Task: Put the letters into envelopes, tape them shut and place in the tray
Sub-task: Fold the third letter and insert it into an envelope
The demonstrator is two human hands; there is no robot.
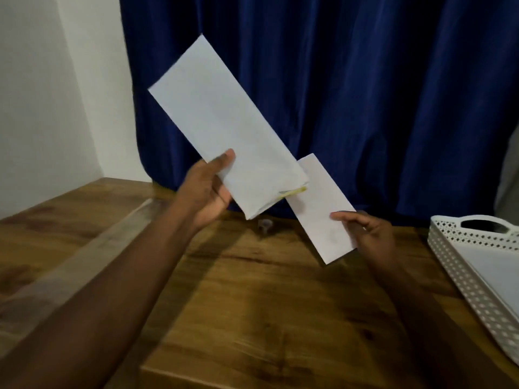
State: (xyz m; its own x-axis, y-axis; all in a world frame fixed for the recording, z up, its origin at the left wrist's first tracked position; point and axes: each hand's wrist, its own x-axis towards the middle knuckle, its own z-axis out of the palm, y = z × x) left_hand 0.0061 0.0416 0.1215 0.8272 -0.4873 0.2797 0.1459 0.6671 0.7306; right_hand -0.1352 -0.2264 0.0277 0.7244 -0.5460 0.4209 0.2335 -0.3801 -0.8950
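We have one view only, worn on the head, looking forward and down over the wooden table (252, 318) from close above its near edge. Beyond the table we face the blue curtain (365, 94); the white tray (460, 279) sits at the table's right, cut by the frame.

I'm seeing a pale white paper envelope (222, 127) at centre frame, yellow strip at its lower end. Lower right, a plain white folded letter (320, 209). Right edge: white perforated plastic tray (460, 265), diamond-hole pattern. Behind, a deep blue pleated curtain (365, 94); below, the brown grained wooden table (252, 304).
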